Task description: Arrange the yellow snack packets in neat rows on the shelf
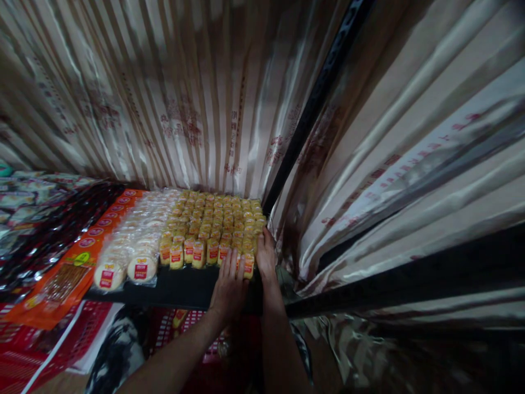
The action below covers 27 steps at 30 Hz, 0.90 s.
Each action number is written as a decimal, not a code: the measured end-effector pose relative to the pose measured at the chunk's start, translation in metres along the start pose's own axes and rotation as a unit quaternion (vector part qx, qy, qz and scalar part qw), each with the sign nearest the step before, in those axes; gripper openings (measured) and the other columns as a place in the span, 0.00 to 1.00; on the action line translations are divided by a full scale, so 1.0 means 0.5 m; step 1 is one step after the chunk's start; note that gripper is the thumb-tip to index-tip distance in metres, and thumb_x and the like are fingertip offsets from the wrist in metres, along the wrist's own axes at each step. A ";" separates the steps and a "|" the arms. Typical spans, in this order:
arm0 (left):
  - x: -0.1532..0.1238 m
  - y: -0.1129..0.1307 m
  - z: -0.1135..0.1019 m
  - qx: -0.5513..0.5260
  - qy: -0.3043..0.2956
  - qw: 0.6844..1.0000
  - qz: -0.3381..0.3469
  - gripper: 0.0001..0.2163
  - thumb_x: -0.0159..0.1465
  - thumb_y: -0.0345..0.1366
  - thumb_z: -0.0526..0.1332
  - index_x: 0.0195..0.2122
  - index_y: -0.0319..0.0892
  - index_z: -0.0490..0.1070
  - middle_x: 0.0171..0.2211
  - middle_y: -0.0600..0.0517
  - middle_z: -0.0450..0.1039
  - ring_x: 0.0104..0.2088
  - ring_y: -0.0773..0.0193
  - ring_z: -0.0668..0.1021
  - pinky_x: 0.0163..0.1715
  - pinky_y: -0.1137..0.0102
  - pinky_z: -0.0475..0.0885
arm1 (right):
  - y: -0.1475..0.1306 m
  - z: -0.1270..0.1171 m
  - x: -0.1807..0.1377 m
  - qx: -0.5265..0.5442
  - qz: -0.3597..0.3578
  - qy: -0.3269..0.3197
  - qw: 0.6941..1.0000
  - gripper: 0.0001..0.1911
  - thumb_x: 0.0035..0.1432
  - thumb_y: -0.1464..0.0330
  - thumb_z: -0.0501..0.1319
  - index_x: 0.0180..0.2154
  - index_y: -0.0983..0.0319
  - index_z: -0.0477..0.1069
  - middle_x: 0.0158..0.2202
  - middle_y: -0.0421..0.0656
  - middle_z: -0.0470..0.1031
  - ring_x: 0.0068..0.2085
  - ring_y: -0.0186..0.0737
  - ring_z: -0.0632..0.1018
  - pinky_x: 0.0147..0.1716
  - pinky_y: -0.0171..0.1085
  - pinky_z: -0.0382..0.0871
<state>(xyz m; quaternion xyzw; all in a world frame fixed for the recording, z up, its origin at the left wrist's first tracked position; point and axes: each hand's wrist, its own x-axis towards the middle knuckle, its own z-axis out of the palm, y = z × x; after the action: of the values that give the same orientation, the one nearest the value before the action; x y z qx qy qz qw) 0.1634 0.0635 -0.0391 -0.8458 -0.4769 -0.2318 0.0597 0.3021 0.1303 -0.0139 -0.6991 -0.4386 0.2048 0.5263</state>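
Rows of small yellow wrapped snack packs (213, 219) with red labels stand close together at the right end of a dark shelf (176, 287). My left hand (229, 287) lies with its fingers stretched over the front packs near the right corner. Against the right side of the same block rests my right hand (267, 257), its fingers extended along the end packs. Neither hand is wrapped round a pack. To the left of the yellow packs are two rows of round, pale wrapped crackers (141, 265), also with red labels.
An orange snack packet (69, 273) hangs over the shelf's front edge, beside dark shiny packets (61, 235). Red plastic baskets (88, 328) are below. A black upright post (303, 115) rises at the shelf's right corner. Printed, pleated sheeting (197, 98) covers the back and right.
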 end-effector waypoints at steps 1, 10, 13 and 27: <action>0.000 0.000 0.000 0.001 -0.001 1.000 0.000 0.27 0.63 0.36 0.53 0.62 0.34 0.50 0.64 0.36 0.46 0.64 0.48 0.52 0.58 0.54 0.59 | -0.002 -0.002 0.003 -0.006 0.003 -0.001 1.000 0.32 0.57 0.52 0.45 0.56 0.64 0.61 0.58 0.51 0.62 0.59 0.46 0.63 0.58 0.47 0.52; 0.002 0.000 -0.006 0.001 0.007 1.000 0.004 0.27 0.63 0.35 0.53 0.62 0.34 0.50 0.64 0.36 0.47 0.64 0.47 0.54 0.57 0.54 0.60 | -0.025 -0.014 0.028 -0.008 0.025 0.010 1.000 0.29 0.51 0.48 0.47 0.48 0.56 0.66 0.54 0.52 0.66 0.55 0.48 0.67 0.54 0.44 0.56; 0.001 0.000 -0.006 -0.005 0.011 1.000 0.003 0.27 0.63 0.34 0.53 0.63 0.34 0.49 0.64 0.36 0.48 0.63 0.47 0.54 0.56 0.52 0.61 | -0.031 -0.014 0.025 0.016 0.044 -0.009 0.999 0.35 0.51 0.47 0.48 0.56 0.57 0.61 0.60 0.50 0.61 0.59 0.47 0.63 0.56 0.44 0.55; 0.002 0.002 -0.008 0.003 0.012 1.000 0.014 0.24 0.63 0.34 0.52 0.60 0.32 0.54 0.63 0.36 0.51 0.64 0.47 0.52 0.57 0.52 0.60 | -0.042 -0.011 0.028 0.048 0.038 -0.052 0.997 0.36 0.53 0.47 0.48 0.60 0.57 0.57 0.61 0.44 0.60 0.59 0.43 0.64 0.57 0.42 0.55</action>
<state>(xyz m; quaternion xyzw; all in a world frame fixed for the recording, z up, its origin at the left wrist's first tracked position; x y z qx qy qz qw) 0.1634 0.0624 -0.0352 -0.8495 -0.4649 -0.2392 0.0709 0.3056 0.1401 0.0096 -0.6774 -0.4283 0.2819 0.5275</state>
